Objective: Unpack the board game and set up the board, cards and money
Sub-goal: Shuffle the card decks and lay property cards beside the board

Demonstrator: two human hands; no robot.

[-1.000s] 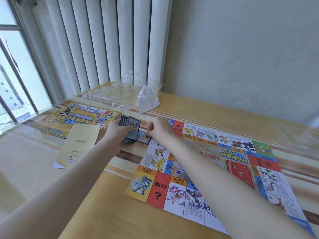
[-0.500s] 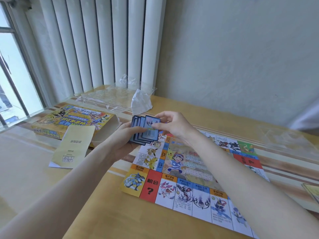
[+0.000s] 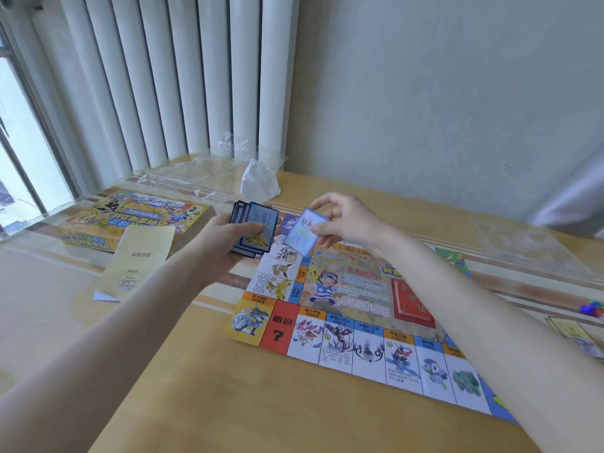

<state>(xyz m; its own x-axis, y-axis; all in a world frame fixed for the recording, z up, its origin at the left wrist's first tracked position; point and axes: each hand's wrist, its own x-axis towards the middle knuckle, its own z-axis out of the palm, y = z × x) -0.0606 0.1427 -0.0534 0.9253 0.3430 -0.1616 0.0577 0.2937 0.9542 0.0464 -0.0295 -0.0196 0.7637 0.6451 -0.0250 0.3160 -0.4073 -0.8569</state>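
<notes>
The colourful game board (image 3: 343, 325) lies flat on the wooden table, right of centre. My left hand (image 3: 225, 241) holds a fanned stack of blue-bordered cards (image 3: 253, 228) above the board's far left corner. My right hand (image 3: 343, 220) pinches a single blue card (image 3: 302, 232) just right of the stack, tilted over the board's far edge. A red card pile (image 3: 411, 299) sits on the board's middle. The yellow game box (image 3: 137, 220) lies at the far left.
A yellow booklet (image 3: 139, 261) lies beside the box. Clear plastic wrap (image 3: 196, 174) and a crumpled white bag (image 3: 260, 181) sit near the blinds. Another clear tray (image 3: 526, 246) is at the far right. Yellow cards (image 3: 575, 335) and small coloured pieces (image 3: 591, 308) lie at the right edge.
My right hand has pulled one card off the stack and moved it right, apart from the fan. Both hands have lifted from the board's corner. The view has shifted right.
</notes>
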